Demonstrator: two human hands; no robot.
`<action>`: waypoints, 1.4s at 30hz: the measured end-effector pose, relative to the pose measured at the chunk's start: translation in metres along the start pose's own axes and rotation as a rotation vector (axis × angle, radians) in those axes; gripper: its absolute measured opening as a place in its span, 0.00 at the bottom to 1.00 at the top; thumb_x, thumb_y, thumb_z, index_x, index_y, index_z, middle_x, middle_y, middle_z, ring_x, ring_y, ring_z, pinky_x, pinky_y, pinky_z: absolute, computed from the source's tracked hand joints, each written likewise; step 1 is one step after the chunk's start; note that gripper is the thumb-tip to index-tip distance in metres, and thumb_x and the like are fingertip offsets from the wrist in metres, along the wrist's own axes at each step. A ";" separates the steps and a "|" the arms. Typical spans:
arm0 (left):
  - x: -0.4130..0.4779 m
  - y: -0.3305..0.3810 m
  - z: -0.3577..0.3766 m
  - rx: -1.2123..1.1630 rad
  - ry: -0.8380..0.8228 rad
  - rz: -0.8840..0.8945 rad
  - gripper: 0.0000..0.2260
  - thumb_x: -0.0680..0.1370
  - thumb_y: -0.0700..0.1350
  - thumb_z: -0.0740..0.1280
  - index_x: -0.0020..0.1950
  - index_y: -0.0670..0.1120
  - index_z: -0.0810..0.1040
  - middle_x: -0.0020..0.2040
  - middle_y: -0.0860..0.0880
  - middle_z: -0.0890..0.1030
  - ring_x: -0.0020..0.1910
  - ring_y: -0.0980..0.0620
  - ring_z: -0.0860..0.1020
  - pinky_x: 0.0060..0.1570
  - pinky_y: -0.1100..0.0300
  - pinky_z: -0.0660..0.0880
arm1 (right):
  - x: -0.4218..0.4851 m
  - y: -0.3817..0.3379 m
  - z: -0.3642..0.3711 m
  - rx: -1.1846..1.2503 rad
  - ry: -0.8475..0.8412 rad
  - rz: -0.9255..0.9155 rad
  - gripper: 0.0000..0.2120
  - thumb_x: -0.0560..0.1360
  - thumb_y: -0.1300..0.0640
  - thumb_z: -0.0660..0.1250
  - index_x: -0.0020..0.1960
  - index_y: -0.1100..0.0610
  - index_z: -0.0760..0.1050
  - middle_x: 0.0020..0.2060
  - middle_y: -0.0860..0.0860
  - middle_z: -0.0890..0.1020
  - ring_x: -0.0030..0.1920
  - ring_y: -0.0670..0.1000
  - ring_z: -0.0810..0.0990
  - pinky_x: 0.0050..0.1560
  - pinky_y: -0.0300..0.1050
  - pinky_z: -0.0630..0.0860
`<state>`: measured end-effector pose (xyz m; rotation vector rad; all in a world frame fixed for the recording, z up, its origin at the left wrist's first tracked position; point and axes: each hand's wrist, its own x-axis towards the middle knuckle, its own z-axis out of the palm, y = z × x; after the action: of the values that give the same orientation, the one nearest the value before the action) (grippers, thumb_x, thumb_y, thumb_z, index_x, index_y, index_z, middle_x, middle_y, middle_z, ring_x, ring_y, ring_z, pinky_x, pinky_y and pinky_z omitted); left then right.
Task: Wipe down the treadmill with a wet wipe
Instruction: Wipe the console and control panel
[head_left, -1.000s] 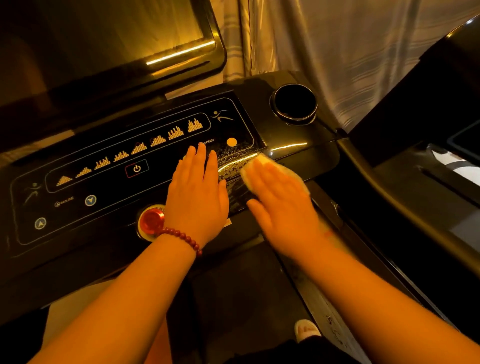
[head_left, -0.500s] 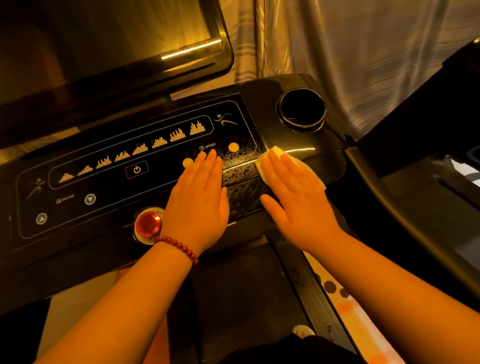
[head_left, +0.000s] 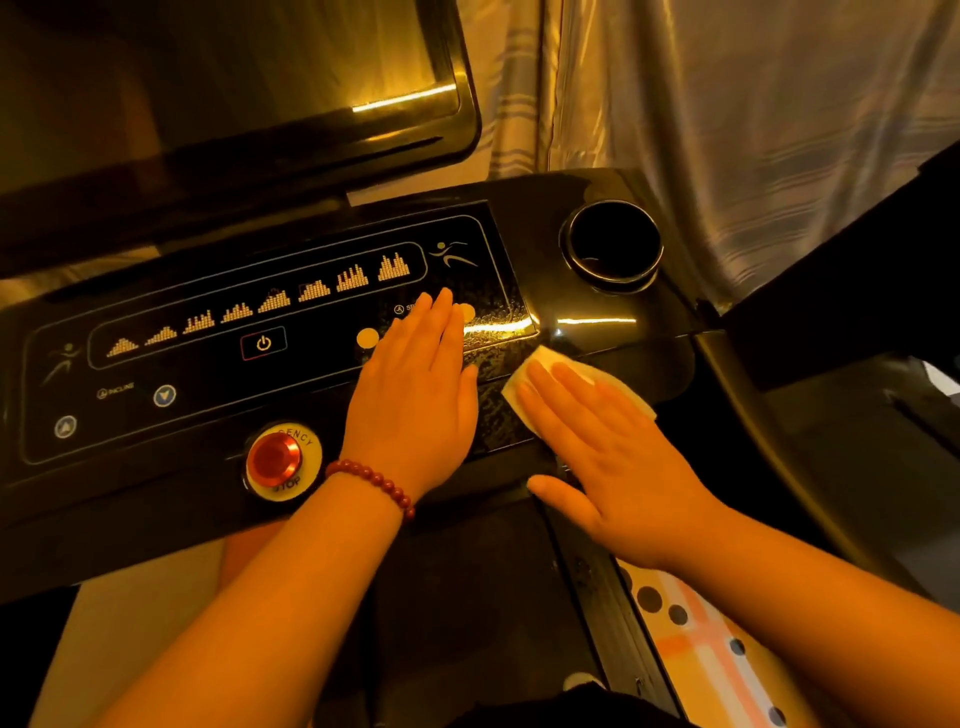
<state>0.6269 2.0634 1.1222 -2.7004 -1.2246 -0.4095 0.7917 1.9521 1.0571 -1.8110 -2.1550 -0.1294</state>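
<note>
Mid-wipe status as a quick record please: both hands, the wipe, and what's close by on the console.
left hand: flat on control panel, holding nothing
right hand: flat, pressing wet wipe down
wet wipe: right of panel, below cup holder
emergency stop button: just left of left wrist, untouched
wiped patch: speckled sheen between the hands
</note>
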 end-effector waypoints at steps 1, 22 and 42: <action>0.000 0.000 0.002 0.016 -0.001 -0.012 0.25 0.82 0.50 0.51 0.78 0.43 0.53 0.78 0.45 0.54 0.77 0.47 0.51 0.71 0.57 0.44 | -0.001 0.004 -0.001 -0.006 -0.005 -0.014 0.32 0.81 0.36 0.42 0.79 0.53 0.46 0.78 0.52 0.49 0.78 0.52 0.46 0.76 0.52 0.45; 0.008 0.002 0.000 0.046 0.006 -0.086 0.25 0.81 0.53 0.49 0.76 0.46 0.60 0.77 0.46 0.59 0.76 0.48 0.56 0.70 0.54 0.49 | 0.084 0.030 -0.027 0.019 -0.007 -0.094 0.35 0.79 0.35 0.36 0.79 0.53 0.47 0.78 0.51 0.46 0.77 0.50 0.42 0.75 0.47 0.40; 0.028 0.006 0.003 0.025 0.019 -0.181 0.28 0.78 0.54 0.43 0.77 0.45 0.58 0.77 0.48 0.57 0.75 0.54 0.52 0.71 0.56 0.46 | 0.089 0.036 -0.029 0.087 -0.038 -0.065 0.37 0.74 0.32 0.31 0.78 0.50 0.37 0.76 0.48 0.37 0.76 0.47 0.33 0.73 0.44 0.32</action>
<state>0.6495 2.0799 1.1276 -2.5679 -1.4639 -0.4377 0.8196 2.0351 1.1062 -1.7094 -2.2110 -0.0166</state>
